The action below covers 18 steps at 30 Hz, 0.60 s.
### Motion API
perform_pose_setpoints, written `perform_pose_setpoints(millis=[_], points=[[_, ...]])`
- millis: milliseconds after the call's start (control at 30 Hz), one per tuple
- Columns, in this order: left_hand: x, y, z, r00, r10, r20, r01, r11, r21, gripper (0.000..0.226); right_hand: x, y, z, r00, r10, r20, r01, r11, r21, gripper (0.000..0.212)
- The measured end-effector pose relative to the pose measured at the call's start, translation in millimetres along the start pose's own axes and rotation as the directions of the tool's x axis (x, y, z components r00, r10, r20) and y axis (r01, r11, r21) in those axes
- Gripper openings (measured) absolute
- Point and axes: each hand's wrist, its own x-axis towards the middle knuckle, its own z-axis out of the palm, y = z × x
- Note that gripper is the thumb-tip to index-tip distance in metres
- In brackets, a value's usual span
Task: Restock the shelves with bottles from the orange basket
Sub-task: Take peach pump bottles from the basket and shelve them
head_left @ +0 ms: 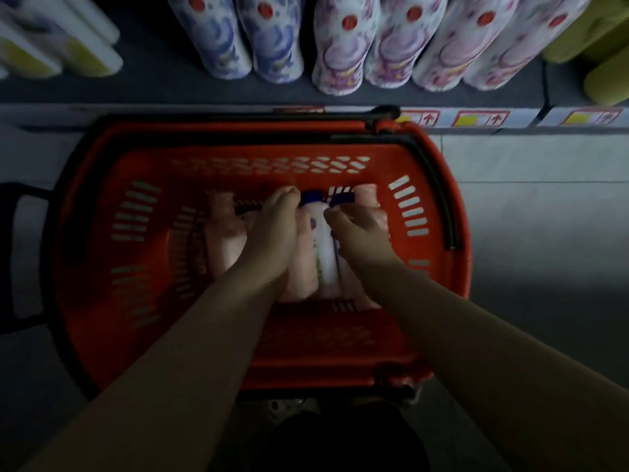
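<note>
Clasping pale, blue-capped plastic bottles (325,257) in slotted orange basket (204,136) with curled left hand (272,233) and right hand (359,233); likely slick, grip mid-body.

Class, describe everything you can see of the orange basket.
The orange basket is a plastic shopping basket with slotted walls and a rounded rim. Black handles lie folded along the rim. It sits upright and open on the pale floor, just before the shelf. Pink bottles lie flat inside, some blue-capped. The left hand and right hand reach in, gripping bottles.
</note>
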Motion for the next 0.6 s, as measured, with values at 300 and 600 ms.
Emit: perform_pose_setpoints(millis=[300,600], points=[[47.0,-70.4,-15.8,0.938,-0.347,0.005,0.347,0.936,-0.055,0.021,62.4,55.3,59.1,0.988,0.138,0.076,-0.107,0.941,-0.32,0.059],[52.1,-85.8,-36.6,0.934,-0.356,0.023,0.357,0.934,-0.027,0.016,75.4,69.1,86.0,0.992,0.081,-0.097,-0.114,0.905,-0.411,0.059]])
